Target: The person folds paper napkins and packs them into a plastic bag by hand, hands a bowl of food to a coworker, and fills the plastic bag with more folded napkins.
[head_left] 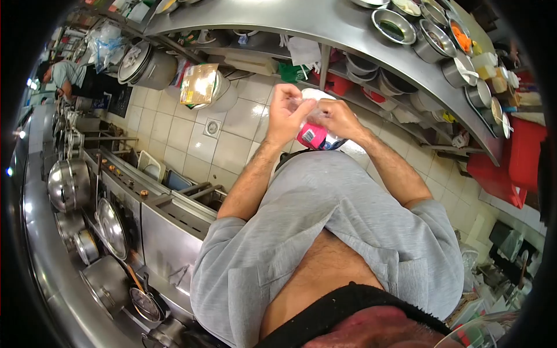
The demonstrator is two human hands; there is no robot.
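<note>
In front of my waist I hold a plastic packet (313, 136) with a bright pink label, a barcode, and some white and blue print. My left hand (286, 114) has its thumb and fingers pinched on the clear plastic at the packet's upper part. Close beside it, my right hand (338, 120) is closed on the same plastic, fingers bent inward. The two hands nearly touch and hide much of the packet's top. What the packet contains cannot be made out.
A steel counter (272, 15) curves across the far side, bearing several metal bowls (394, 26). On the floor stands a white bucket (223, 95) with a cardboard box (198, 84) on it. Pots (68, 184) line the left stove. Another person (78, 81) is at far left.
</note>
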